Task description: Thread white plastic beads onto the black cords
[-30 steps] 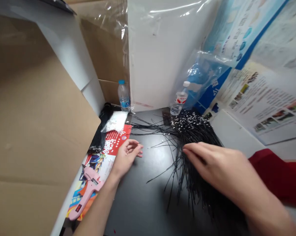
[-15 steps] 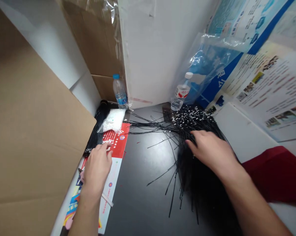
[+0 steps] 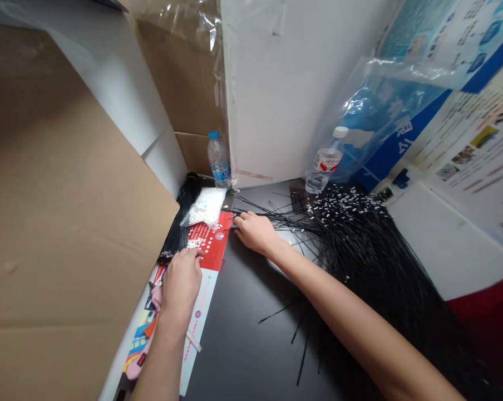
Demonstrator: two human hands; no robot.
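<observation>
My left hand [image 3: 180,278] lies knuckles up on a red printed sheet [image 3: 207,248], fingertips curled at a scatter of small white pieces [image 3: 194,243] beside a tied black bundle [image 3: 180,223]. Whether it holds one is hidden. My right hand [image 3: 255,231] reaches across the dark table [image 3: 243,334] to the left ends of loose black strands [image 3: 268,213], fingers closed at their tips. A large heap of black strands with white tips [image 3: 368,245] spreads to the right of that arm. A clear bag of white pieces [image 3: 205,205] lies just beyond the red sheet.
A big cardboard panel [image 3: 59,223] walls off the left. Two water bottles, one blue-capped [image 3: 218,159] and one white-capped [image 3: 325,161], stand at the back by a white board [image 3: 285,89]. A pink glue gun [image 3: 145,345] pokes out under my left forearm. Posters [image 3: 464,128] lean on the right.
My right hand left the strand heap and swung left to the strand ends near the red sheet. My left hand slid slightly forward onto the white pieces. The view shifted a little.
</observation>
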